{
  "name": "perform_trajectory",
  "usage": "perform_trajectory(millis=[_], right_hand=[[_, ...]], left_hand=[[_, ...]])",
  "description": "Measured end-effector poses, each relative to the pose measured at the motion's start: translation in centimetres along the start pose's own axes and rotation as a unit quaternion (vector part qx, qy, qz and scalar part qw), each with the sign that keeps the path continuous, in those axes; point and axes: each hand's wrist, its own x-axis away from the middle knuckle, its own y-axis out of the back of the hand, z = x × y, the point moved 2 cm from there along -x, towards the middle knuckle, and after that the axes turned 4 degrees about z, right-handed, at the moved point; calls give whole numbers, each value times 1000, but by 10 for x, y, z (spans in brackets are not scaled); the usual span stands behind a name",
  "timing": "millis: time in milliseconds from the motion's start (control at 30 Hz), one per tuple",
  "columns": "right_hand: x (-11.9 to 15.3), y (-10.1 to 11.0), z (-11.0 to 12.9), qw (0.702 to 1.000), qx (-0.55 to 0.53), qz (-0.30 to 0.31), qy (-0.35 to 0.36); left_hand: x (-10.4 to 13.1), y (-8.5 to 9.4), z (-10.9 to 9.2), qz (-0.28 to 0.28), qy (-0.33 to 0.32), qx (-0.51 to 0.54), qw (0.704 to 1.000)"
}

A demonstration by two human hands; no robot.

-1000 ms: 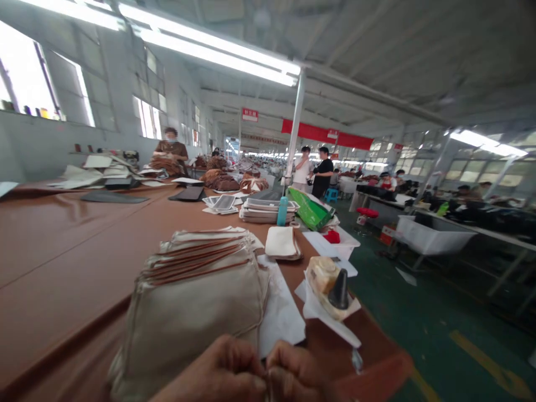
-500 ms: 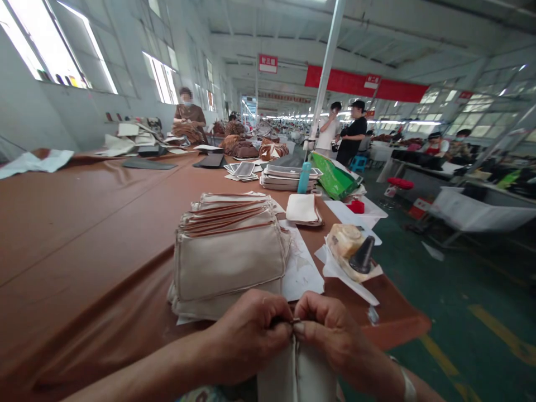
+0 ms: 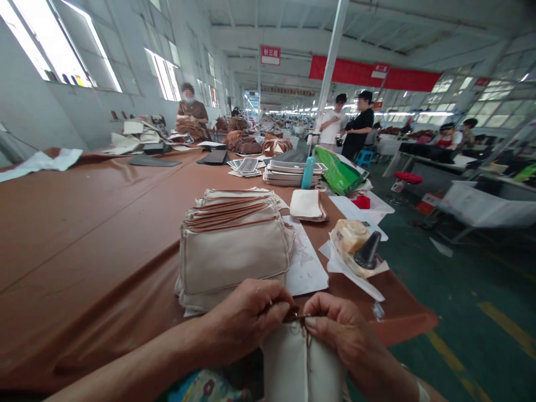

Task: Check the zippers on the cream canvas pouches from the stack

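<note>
A pale grey leather piece [image 3: 287, 363] with a seam down its middle and a brown upper edge hangs upright between my hands. At that edge my right hand [image 3: 341, 329] is closed, thumb and forefinger pinching the piece just right of the seam. My left hand [image 3: 255, 318] is closed too, its fingertips pinched at the left end of the same edge; whatever fine thing lies between them is too small to make out. Just beyond my hands is a thick stack of similar grey leather pieces [image 3: 234, 251] with brown edges, lying on the brown leather-covered table [image 3: 104, 240].
White paper [image 3: 307, 265] lies beside the stack. To its right are a yellowish block [image 3: 349, 234] and a black cone [image 3: 368, 251]. Further back stand a smaller pile [image 3: 307, 205], a turquoise bottle [image 3: 308, 173] and a green bag [image 3: 339, 170]. Several people are in the background.
My left fingertips have drawn a little left, away from my right ones, baring the brown edge between them. The view has shifted slightly, and more of the leather piece's front shows.
</note>
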Motion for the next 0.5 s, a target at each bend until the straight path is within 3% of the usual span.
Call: perform_trajectory(millis=[267, 400, 500], right_hand=[[3, -4, 10, 999, -12, -4, -39], [-6, -1, 2, 999, -35, 8, -25], [-16, 4, -5, 999, -29, 30, -9]], left_hand=[[-1, 1, -9, -3, -125, -177, 976], [-2, -7, -11, -3, -97, -328, 940], [-5, -16, -1, -4, -67, -416, 907]])
